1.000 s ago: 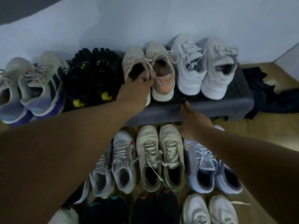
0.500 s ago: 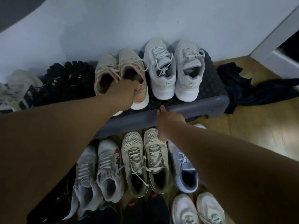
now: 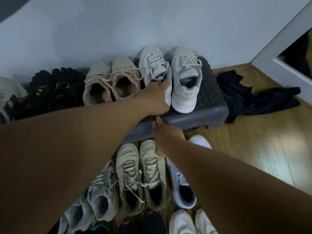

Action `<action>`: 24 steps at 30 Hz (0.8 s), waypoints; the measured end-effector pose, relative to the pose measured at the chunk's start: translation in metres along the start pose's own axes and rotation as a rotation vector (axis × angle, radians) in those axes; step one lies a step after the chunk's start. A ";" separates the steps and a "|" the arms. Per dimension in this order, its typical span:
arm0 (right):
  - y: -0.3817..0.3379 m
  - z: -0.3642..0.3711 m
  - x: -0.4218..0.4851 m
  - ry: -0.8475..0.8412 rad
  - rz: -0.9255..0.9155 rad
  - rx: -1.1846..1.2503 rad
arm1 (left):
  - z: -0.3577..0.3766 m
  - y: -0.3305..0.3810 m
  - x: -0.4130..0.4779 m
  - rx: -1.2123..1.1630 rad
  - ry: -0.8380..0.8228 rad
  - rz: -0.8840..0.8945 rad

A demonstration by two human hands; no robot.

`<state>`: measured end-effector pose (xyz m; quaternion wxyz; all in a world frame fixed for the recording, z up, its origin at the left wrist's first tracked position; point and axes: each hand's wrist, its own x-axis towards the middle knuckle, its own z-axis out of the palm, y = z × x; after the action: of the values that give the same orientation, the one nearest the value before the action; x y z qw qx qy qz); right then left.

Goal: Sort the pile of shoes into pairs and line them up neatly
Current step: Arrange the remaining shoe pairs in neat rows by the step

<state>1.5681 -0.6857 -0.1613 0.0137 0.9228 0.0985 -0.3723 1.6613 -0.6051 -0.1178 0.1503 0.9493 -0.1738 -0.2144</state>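
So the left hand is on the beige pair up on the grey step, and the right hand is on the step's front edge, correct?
Not quite. In the head view the left hand is on the white sneaker next to the beige pair. The right hand is on the grey step front edge, as you said.

Dark cloth (image 3: 256,97) lies crumpled on the wooden floor (image 3: 263,149), touching the right end of a grey studded platform (image 3: 194,119). Pale wall (image 3: 118,27) behind. White door frame (image 3: 283,53) at far right.
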 end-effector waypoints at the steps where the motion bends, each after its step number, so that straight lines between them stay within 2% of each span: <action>1: 0.000 0.001 0.002 0.005 -0.001 0.012 | 0.003 0.004 0.002 -0.099 -0.045 -0.031; 3: 0.001 0.004 0.004 0.018 0.002 0.052 | 0.010 0.012 0.001 -0.174 -0.033 -0.019; 7: 0.001 0.009 0.006 0.079 0.013 0.095 | 0.022 0.011 -0.002 -0.030 -0.046 0.041; 14: 0.002 0.009 0.004 0.066 -0.013 0.105 | 0.017 0.019 0.001 0.045 -0.106 0.025; 15: 0.002 0.007 0.005 0.061 -0.009 0.102 | 0.014 0.015 -0.005 0.094 -0.037 0.065; 17: 0.001 0.003 0.006 0.024 0.015 0.130 | 0.006 0.001 -0.015 0.250 0.282 0.147; 18: 0.001 0.002 0.007 0.006 0.020 0.141 | 0.001 -0.008 -0.019 0.304 0.447 0.128; 20: 0.001 0.002 0.006 -0.008 0.005 0.118 | -0.009 -0.029 -0.029 0.375 0.611 -0.067; 21: 0.002 0.002 0.005 -0.006 -0.005 0.094 | -0.011 -0.043 -0.033 0.381 0.594 -0.216; 23: 0.001 0.002 0.004 -0.002 -0.010 0.047 | -0.014 -0.068 -0.045 0.260 0.415 -0.508; 24: 0.000 0.001 0.005 -0.005 -0.008 0.034 | -0.015 -0.079 -0.048 0.140 0.305 -0.590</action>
<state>1.5705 -0.6846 -0.1652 -0.0031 0.9216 0.0961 -0.3761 1.6482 -0.5126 -0.1163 0.0403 0.9879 0.1186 -0.0919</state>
